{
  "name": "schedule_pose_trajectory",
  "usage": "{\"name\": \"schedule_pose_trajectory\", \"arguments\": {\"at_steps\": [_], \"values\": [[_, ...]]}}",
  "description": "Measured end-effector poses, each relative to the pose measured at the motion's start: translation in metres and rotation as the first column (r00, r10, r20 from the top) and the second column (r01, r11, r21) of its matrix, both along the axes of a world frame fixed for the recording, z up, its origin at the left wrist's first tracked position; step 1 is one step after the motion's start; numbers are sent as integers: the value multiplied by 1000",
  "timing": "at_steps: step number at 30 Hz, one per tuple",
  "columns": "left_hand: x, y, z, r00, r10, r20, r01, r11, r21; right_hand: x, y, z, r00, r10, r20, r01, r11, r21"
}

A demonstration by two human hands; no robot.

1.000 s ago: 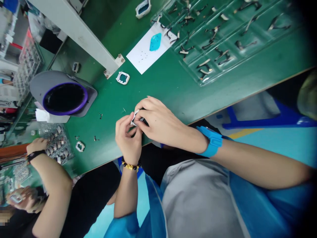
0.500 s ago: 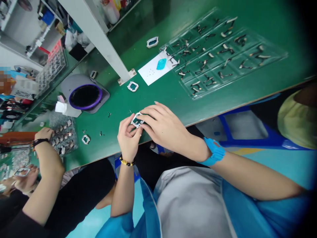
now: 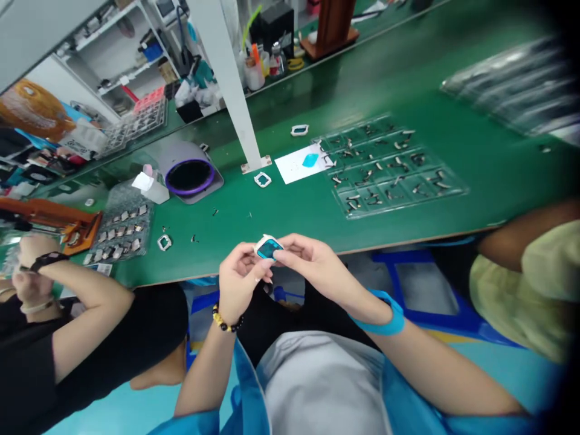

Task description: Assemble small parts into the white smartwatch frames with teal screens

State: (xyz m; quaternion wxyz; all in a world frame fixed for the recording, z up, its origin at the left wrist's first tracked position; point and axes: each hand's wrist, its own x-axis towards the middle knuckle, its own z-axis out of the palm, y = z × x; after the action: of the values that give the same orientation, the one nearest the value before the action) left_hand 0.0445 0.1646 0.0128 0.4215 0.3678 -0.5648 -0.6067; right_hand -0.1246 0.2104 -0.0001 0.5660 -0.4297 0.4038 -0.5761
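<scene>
A small white frame with a shiny blue face [image 3: 269, 248] is held between both hands near the table's front edge. My left hand [image 3: 238, 272] grips its left side, with the thumb below it. On its right side, my right hand [image 3: 312, 260] pinches it, the thumb lying on the blue face. Similar white frames lie on the green table [image 3: 294, 211]: one [image 3: 262, 179] by the post's foot, one [image 3: 299, 130] behind the white paper [image 3: 294, 167], one [image 3: 164, 243] to the left. A blue piece [image 3: 310, 160] rests on the paper.
A clear compartment tray [image 3: 385, 199] of small dark and white parts stands right of the paper. A grey device with a purple ring [image 3: 190, 178] is left of the post [image 3: 240, 115]. Left, a co-worker's arm [image 3: 95, 290] is beside another parts tray [image 3: 120, 232]; another person sits right.
The view has shifted, showing more of the table's right side. The held frame now shows a blue face, and my right fingers have moved from over its top to its right side.
</scene>
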Motion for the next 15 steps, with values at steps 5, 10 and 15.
{"name": "schedule_pose_trajectory", "arguments": {"at_steps": [5,10,15], "values": [[-1,13,2,992,-20,-123,40,986,160,4,14,0,963,85,257,-131,977,169],[0,19,5,986,-32,-163,75,962,261,10,26,-3,960,70,272,-126,973,194],[2,21,6,988,-47,-148,87,957,278,12,31,3,959,89,270,-141,973,182]]}}
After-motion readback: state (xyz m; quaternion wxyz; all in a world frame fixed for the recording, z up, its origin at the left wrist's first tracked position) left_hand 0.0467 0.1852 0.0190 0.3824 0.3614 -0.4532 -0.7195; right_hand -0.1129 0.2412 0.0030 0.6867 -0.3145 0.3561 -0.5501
